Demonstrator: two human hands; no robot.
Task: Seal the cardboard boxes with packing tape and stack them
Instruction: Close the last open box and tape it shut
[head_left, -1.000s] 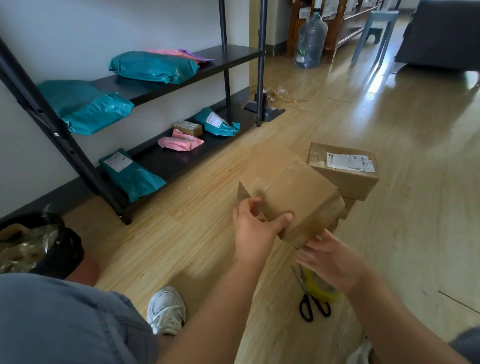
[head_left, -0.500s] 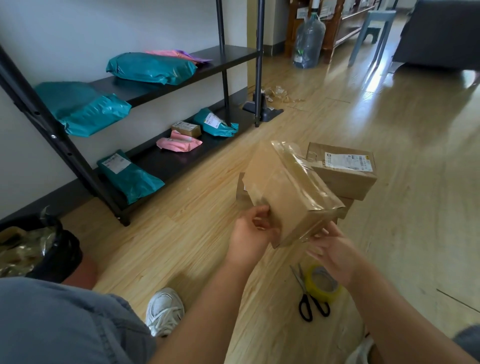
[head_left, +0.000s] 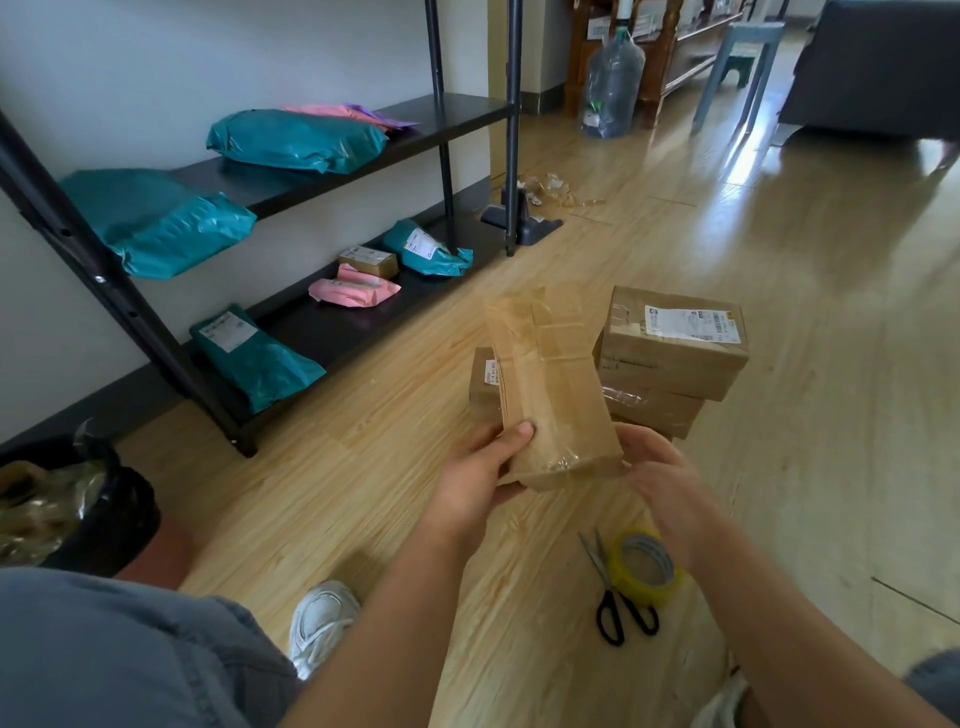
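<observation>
Both hands (head_left: 475, 480) grip oblong cardboard box (head_left: 553, 384), glossy-taped.

Both hands (head_left: 483, 470) (head_left: 662, 475) forward, fingers curled

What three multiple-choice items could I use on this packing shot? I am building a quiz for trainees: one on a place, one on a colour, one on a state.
1. Where do the scissors lie?
A. On the shelf
B. On the floor beside the tape roll
C. On the stacked boxes

2. What colour are the scissors' handles?
A. Black
B. Red
C. Blue

3. How is the taped box held?
A. Resting on the floor
B. In one hand only
C. Up off the floor between both hands

Answers:
1 B: they lie on the wood floor, touching the yellow roll.
2 A: both handle loops are black.
3 C: the left hand and the right hand grip its near end.
</observation>
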